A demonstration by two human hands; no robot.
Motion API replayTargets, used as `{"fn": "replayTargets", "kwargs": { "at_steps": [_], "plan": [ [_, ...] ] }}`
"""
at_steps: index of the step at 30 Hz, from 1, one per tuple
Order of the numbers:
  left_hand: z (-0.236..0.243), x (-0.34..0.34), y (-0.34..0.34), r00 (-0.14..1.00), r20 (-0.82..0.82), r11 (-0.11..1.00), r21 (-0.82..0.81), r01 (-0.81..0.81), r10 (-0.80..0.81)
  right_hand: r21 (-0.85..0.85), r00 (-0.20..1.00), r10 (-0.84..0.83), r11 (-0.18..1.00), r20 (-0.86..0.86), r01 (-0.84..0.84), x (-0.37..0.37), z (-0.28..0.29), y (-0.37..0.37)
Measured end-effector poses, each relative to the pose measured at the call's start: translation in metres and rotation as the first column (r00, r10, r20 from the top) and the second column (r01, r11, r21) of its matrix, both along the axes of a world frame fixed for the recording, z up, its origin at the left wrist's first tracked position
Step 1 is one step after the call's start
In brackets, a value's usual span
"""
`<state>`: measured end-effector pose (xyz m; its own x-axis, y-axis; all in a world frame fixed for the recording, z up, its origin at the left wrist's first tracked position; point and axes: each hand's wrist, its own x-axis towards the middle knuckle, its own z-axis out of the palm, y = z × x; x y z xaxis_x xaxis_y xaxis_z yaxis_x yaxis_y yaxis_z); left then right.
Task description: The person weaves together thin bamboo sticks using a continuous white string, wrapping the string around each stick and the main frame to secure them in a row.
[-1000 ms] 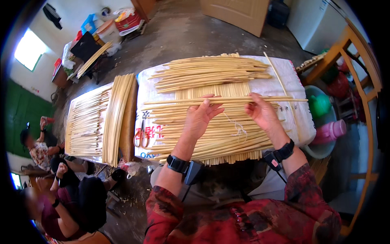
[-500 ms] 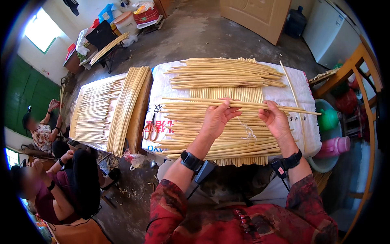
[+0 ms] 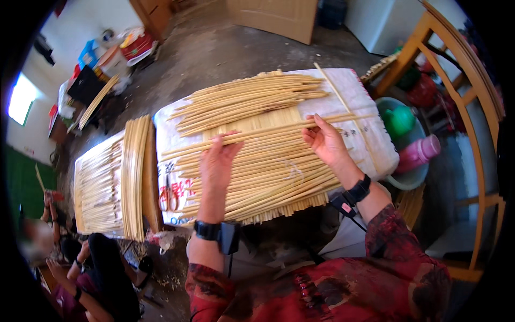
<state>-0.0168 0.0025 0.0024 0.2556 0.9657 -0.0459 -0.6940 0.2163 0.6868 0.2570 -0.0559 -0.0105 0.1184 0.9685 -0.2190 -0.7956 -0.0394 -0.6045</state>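
Observation:
Long pale peeled sticks stretch across between my two hands, lying level over the table; I cannot tell exactly how many there are. My left hand is closed on them toward their left part, thumb and fingers around the sticks. Nearer the other end, my right hand pinches the same sticks between thumb and fingers. Below my hands lies a broad layer of similar sticks, with a loose white string across it. Beyond the hands rests another heap of sticks. Scissors lie by the left edge.
A white printed sheet covers the table, one single stick lying on it. To the left, a lower table bears a bundle of sticks. At right are a basin with a pink bottle and a wooden chair. Co-workers sit at left.
My left hand has moved left along the sticks, so my hands are farther apart. The sticks now slant up to the right as the whole view has turned.

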Motion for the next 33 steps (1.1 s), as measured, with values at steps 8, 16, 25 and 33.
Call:
{"fn": "replayTargets", "kwargs": {
  "at_steps": [8, 16, 25, 33],
  "plan": [
    [-0.001, -0.014, 0.004, 0.999, -0.046, 0.996, -0.085, -0.014, 0.01, -0.019, 0.998, -0.054, 0.998, 0.025, 0.055, 0.01, 0.0, -0.003],
    [0.002, -0.017, 0.004, 0.996, -0.081, 0.998, -0.049, -0.028, 0.024, -0.01, 1.0, -0.03, 1.0, -0.009, 0.03, 0.009, 0.004, -0.001],
    [0.015, -0.007, 0.003, 0.994, -0.103, 0.99, 0.139, 0.037, -0.023, -0.115, 0.998, -0.043, 0.993, -0.049, 0.037, 0.012, 0.013, 0.001],
    [0.022, -0.008, -0.001, 0.988, -0.101, 0.952, 0.273, 0.14, -0.117, -0.161, 0.984, 0.153, 0.973, -0.089, -0.165, 0.009, 0.009, -0.002]
  ]
}}
